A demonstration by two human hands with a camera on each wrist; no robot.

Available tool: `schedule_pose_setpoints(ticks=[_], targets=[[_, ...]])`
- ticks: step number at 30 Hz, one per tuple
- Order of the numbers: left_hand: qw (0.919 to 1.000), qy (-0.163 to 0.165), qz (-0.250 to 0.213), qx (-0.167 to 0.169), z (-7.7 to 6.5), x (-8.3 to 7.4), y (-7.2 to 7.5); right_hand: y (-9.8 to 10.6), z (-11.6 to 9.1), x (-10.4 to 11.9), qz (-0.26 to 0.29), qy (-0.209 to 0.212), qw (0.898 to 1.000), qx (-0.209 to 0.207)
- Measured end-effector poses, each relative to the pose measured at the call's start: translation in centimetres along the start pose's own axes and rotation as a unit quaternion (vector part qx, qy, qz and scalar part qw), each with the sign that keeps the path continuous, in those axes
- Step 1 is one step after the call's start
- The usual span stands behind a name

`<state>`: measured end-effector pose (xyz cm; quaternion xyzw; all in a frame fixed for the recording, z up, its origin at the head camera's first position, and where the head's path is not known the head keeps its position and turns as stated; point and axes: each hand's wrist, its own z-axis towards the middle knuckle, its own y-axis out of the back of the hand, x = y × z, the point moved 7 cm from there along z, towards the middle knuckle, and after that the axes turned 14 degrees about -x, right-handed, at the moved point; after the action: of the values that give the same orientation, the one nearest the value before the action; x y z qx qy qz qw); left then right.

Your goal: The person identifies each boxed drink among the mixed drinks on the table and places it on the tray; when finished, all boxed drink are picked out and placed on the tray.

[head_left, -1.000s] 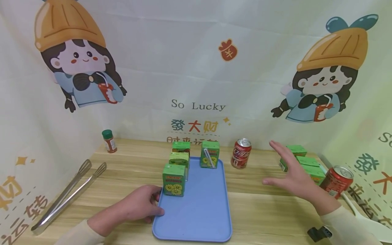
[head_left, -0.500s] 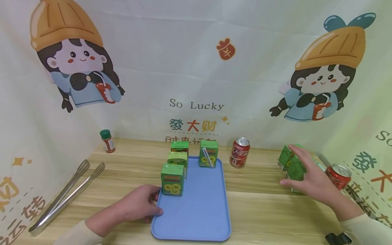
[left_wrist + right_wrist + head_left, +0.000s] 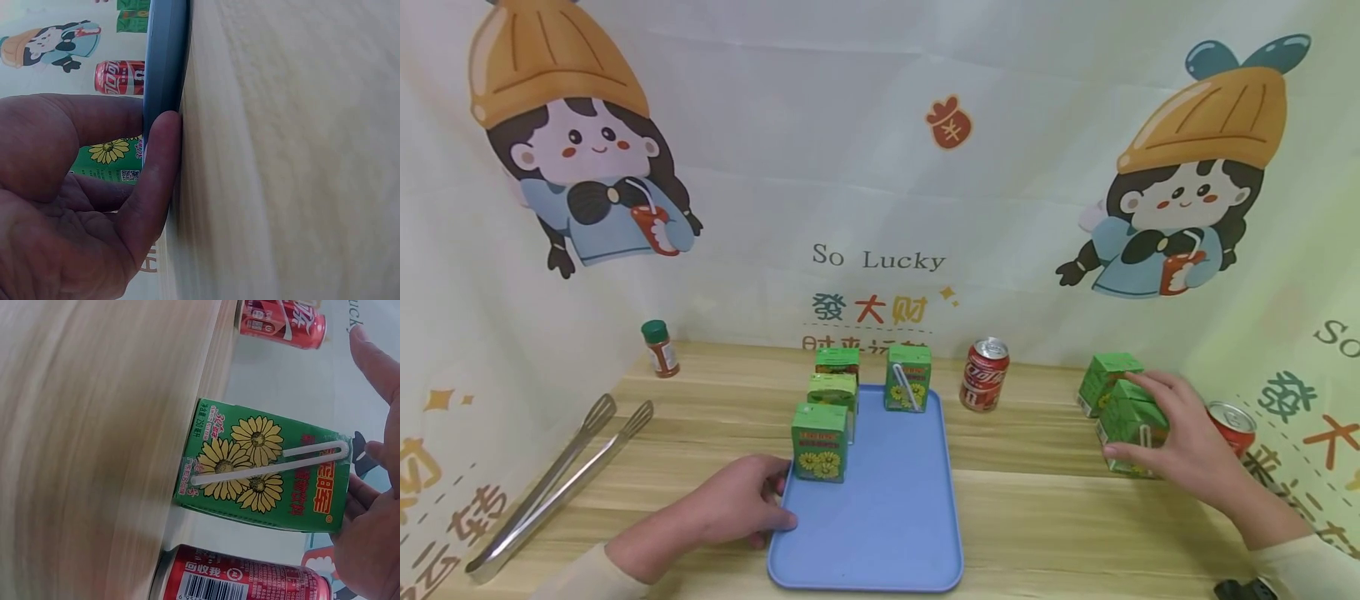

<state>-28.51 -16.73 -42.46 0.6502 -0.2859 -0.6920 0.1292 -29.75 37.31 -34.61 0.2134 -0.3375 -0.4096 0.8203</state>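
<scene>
My left hand (image 3: 737, 504) grips the left rim of a blue tray (image 3: 902, 533), thumb on top; in the left wrist view the fingers lie on either side of the tray edge (image 3: 167, 56). Several green drink cartons stand at the tray's left and far end, the nearest carton (image 3: 818, 443) beside that hand. At the right, my right hand (image 3: 1195, 442) reaches around a green drink carton (image 3: 1131, 417) with a white straw. In the right wrist view this carton (image 3: 269, 465) stands upright, fingers near its top and the thumb (image 3: 375, 359) spread away from it.
Another green carton (image 3: 1105, 379) stands just behind. A red soda can (image 3: 1232, 425) is partly hidden by the right hand, and a second can (image 3: 985, 375) stands right of the tray. Metal tongs (image 3: 561, 492) and a green-capped spice jar (image 3: 660, 350) are at the left.
My right hand has moved right and down, from in front of the right-hand cartons to around one of them, which has shifted slightly forward-left. The left hand stays on the tray rim.
</scene>
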Motion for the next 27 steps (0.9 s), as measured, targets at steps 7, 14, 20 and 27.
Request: schedule_pose_setpoints(ticks=[7, 14, 20, 27], targets=[[1.0000, 0.002, 0.003, -0.003, 0.02, 0.07, -0.08, 0.19, -0.34, -0.08, -0.043, 0.023, 0.999, -0.013], [1.0000, -0.002, 0.001, -0.002, 0.06, 0.12, 0.04, 0.26, -0.39, -0.28, -0.103, 0.041, 0.993, -0.026], [1.0000, -0.001, 0.005, -0.004, 0.09, 0.06, 0.04, 0.37, -0.48, -0.35, -0.129, 0.075, 0.988, -0.031], [1.0000, 0.003, 0.006, -0.006, 0.00, 0.03, 0.08, 0.42, -0.38, -0.25, -0.121, 0.077, 0.989, -0.034]])
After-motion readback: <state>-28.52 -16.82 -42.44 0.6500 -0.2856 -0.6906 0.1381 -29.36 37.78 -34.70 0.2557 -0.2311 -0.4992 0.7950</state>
